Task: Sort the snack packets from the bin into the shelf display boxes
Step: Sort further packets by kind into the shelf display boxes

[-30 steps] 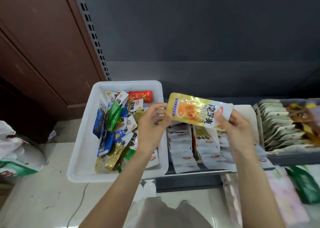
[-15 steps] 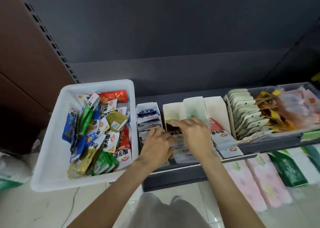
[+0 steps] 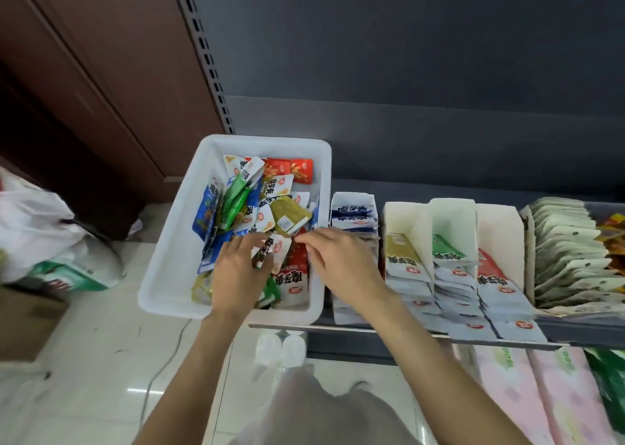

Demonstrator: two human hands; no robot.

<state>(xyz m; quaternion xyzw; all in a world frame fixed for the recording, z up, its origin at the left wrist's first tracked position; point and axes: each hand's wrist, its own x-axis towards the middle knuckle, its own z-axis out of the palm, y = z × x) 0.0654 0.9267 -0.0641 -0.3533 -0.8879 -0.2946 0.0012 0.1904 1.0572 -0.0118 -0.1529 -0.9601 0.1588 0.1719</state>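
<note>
The white bin (image 3: 169,275) stands at the left end of the shelf and holds several mixed snack packets in blue, green, red and olive. Both my hands reach into its right half. My left hand (image 3: 238,272) grips a white packet (image 3: 272,250) with black print between thumb and fingers. My right hand (image 3: 341,262) pinches the top edge of a red packet (image 3: 299,258) with its fingertips. Right of the bin stand the display boxes: blue (image 3: 353,208), olive (image 3: 402,218), green (image 3: 451,214) and red (image 3: 497,224), each with rows of packets.
A grey tray (image 3: 575,323) of pale and orange packets sits at the far right of the shelf. Pink and green packs (image 3: 541,397) lie on the lower shelf. White plastic bags (image 3: 37,228) and a cardboard box (image 3: 27,323) stand on the floor at left.
The yellow packet that both hands held went into the olive box. Both hands then moved left from the display boxes into the bin and took hold of packets there.
</note>
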